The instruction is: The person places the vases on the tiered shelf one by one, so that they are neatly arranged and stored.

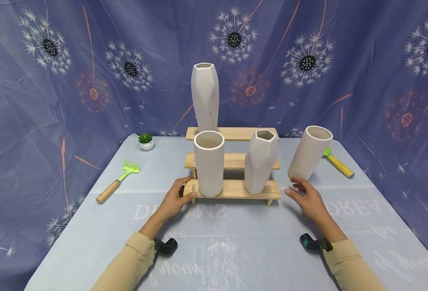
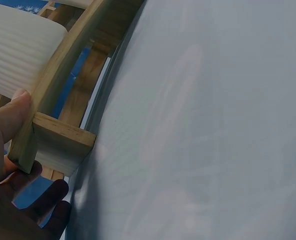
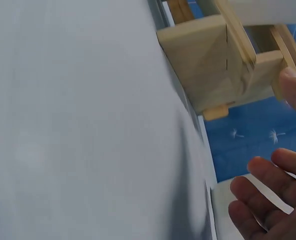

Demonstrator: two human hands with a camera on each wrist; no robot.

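Note:
A three-tier wooden shelf stand (image 1: 232, 190) stands mid-table. My left hand (image 1: 175, 198) pinches the left end of its lowest tier, thumb on top and fingers underneath, as the left wrist view shows at the board's end (image 2: 25, 150). On that tier are a ribbed white cylindrical vase (image 1: 209, 169) and a faceted white vase (image 1: 259, 165). A tall faceted white vase (image 1: 205, 97) is on the top tier. My right hand (image 1: 306, 198) is beside the stand's right end, fingers spread and holding nothing. Just beyond its fingers, another ribbed vase (image 1: 308, 155) is on the table.
On the left lie a green hand rake (image 1: 117, 182) with a wooden handle and a small potted succulent (image 1: 146, 141). A green tool with a yellow handle (image 1: 339, 165) lies behind the right vase. A blue dandelion-print cloth (image 1: 155, 109) hangs behind the table (image 1: 236, 242).

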